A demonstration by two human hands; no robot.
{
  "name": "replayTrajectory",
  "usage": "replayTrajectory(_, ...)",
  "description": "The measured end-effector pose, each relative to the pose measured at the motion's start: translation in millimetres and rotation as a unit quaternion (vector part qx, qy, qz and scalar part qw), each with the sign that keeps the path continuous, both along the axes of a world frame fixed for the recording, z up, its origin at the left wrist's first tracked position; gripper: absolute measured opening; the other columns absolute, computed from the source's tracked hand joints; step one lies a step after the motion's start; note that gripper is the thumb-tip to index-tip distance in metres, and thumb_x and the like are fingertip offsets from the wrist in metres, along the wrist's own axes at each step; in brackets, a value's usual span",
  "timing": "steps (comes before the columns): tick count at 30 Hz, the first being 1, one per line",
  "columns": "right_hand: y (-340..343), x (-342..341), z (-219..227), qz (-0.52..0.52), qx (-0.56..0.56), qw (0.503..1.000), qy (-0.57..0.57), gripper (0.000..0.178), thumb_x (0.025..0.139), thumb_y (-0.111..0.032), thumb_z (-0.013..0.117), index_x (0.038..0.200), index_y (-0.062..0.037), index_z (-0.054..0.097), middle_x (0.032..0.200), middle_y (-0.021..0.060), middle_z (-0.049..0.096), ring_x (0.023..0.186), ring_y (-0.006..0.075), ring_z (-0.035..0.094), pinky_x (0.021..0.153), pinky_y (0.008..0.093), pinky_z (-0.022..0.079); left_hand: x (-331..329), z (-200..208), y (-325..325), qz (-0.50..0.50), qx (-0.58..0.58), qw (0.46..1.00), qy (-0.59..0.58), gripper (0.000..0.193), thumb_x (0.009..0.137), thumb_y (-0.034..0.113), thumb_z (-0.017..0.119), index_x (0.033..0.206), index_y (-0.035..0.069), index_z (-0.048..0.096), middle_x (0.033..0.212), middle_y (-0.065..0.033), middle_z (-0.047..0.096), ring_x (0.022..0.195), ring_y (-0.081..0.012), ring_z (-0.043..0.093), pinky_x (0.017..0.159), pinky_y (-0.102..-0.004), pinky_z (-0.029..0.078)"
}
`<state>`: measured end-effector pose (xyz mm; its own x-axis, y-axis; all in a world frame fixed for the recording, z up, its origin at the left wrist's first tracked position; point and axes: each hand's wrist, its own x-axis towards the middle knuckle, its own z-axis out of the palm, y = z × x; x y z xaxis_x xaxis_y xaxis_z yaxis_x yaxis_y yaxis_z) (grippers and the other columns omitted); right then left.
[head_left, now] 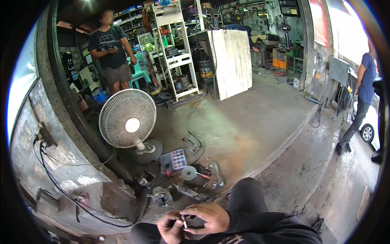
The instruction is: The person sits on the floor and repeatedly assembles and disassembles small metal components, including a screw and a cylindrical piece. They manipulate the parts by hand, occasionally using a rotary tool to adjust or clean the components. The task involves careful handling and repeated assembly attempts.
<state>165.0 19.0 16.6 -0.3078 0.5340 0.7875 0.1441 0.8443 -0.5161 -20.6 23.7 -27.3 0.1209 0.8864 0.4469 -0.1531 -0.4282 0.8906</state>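
Low in the head view, my two hands meet in front of my lap. Fingers of my left hand (170,227) pinch a small slim part with a dark end and a pale, shiny end (185,224). My right hand (210,218) curls over from the other side, its fingertips closed on the same part. Too small to name, the part is partly hidden by the fingers. Just beyond my hands lies a grey metal machine housing (161,197). Near it are a round grey disc (189,173), a red-tipped tool (203,175) and a compartment box of small parts (178,158).
A pedestal fan (128,118) stands left of the parts. Cables (55,179) hang along the left wall. Beyond are a white shelf frame (177,55) and a pale panel (230,65). One person (111,51) stands behind the fan, another (365,81) at far right.
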Motion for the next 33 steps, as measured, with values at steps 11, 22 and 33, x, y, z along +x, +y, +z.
replayTrajectory(11, -5, 7, -6, 0.104, -0.143, 0.977, 0.116, 0.052, 0.074, -0.010, 0.077, 0.119, -0.0004, 0.053, 0.111, 0.0129, 0.057, 0.100, 0.0233, 0.056, 0.089, 0.0335, 0.043, 21, 39, 7, -0.056, 0.106, 0.992, 0.038, 0.029, 0.080, 0.026, 0.074, 0.073, 0.004, 0.057, 0.069, -0.0086, 0.060, 0.062, -0.0172, 0.056, 0.058, -0.0289, 0.044)
replayTrajectory(22, 10, 6, -19, 0.098, -0.199, 0.966, 0.131, 0.047, 0.071, -0.017, 0.078, 0.110, -0.0017, 0.057, 0.102, 0.0124, 0.057, 0.094, 0.0242, 0.057, 0.082, 0.0329, 0.046, 9, 44, 24, -0.023, 0.231, 0.956, 0.179, 0.010, 0.080, 0.006, 0.066, 0.082, 0.001, 0.058, 0.073, -0.0103, 0.062, 0.063, -0.0259, 0.060, 0.057, -0.0335, 0.047)
replayTrajectory(33, 26, 5, -26, 0.122, -0.126, 0.977, 0.120, 0.050, 0.069, -0.014, 0.079, 0.109, 0.0034, 0.056, 0.103, 0.0139, 0.055, 0.088, 0.0201, 0.057, 0.078, 0.0294, 0.047, 8, 49, 28, -0.092, 0.178, 0.966, 0.163, 0.010, 0.080, 0.006, 0.068, 0.080, 0.003, 0.059, 0.075, -0.0076, 0.061, 0.066, -0.0239, 0.059, 0.059, -0.0313, 0.048)
